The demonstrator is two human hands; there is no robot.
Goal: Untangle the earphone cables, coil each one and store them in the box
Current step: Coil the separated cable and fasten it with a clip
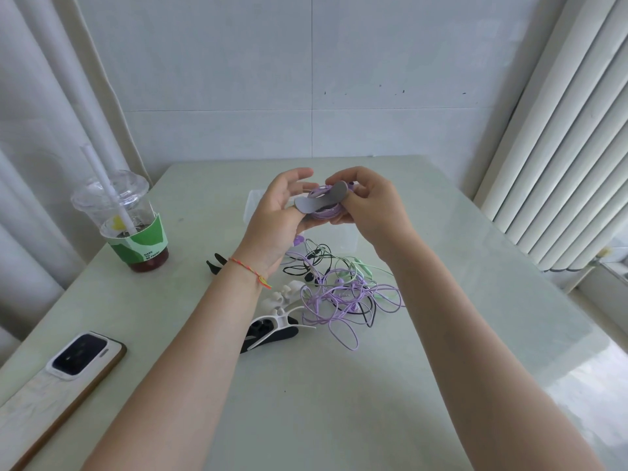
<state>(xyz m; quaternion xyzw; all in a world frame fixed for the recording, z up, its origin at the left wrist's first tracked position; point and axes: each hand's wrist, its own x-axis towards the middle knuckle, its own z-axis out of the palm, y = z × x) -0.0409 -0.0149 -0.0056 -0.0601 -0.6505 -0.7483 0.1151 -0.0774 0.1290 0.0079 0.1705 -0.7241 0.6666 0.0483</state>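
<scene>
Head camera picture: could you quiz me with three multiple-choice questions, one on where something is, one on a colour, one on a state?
1. Where is the phone?
A. near left of the table
B. in the box
C. under the cup

2. What colour is the coil in the hands?
A. black
B. purple
C. green

3. What state is the pile in?
A. coiled
B. boxed
C. tangled

Answers: 1 A, it lies by the table's near left edge. 2 B, the left hand and right hand hold purple loops with a grey strap. 3 C, the cables cross loosely on the table.
</scene>
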